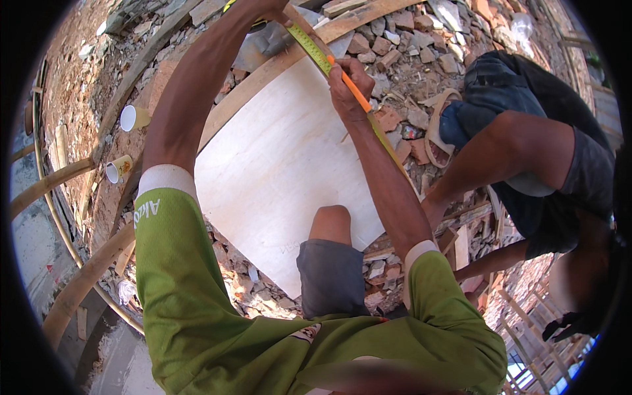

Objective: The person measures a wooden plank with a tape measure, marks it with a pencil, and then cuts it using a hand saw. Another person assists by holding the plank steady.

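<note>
My left hand (266, 12) is at the top edge, closed on a yellow-and-black tape measure (253, 23), partly hidden by the hand and frame edge. The yellow blade (304, 43) runs down-right along a narrow wooden strip (403, 170) beside a pale board (263, 158). My right hand (349, 99) grips an orange pencil-like stick (359, 87) over the blade. My bent knee (329, 220) rests over the board's lower part.
Another person in dark clothes (513, 99) crouches close at right, a sandalled foot (440, 131) beside the strip. Broken bricks (382, 46) surround the board. Two paper cups (135, 118) lie near planks at left, with bamboo poles (49, 184) farther out.
</note>
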A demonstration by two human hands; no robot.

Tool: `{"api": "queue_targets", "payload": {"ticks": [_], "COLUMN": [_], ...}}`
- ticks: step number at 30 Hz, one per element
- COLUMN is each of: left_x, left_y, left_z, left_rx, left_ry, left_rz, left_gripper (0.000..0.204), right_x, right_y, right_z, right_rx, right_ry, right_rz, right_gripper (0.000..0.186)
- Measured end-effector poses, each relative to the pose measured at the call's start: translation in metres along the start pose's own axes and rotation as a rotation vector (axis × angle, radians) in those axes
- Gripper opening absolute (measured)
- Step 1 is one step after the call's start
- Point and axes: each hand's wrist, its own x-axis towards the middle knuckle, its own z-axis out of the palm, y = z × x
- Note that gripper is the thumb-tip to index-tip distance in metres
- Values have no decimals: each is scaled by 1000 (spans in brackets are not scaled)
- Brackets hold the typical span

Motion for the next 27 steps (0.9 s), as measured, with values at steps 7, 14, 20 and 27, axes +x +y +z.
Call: {"api": "queue_targets", "payload": {"ticks": [7,14,20,27], "left_x": [3,5,6,1], "left_y": [1,-11,-22,-36], "left_z": [-3,5,12,25], "left_rx": [-74,-12,-97,-241], "left_ry": [-20,-40,44,-68], "left_rz": [7,15,112,207], "left_gripper": [51,54,52,39], "right_x": [4,6,11,13], "right_y": [-3,-1,0,-1], "right_z": [-5,-4,-9,-11], "right_rx": [-21,49,8,100], "right_ry": [43,-34,-5,11], "right_rz": [-24,7,-16,174], "right_gripper": [12,13,14,13]}}
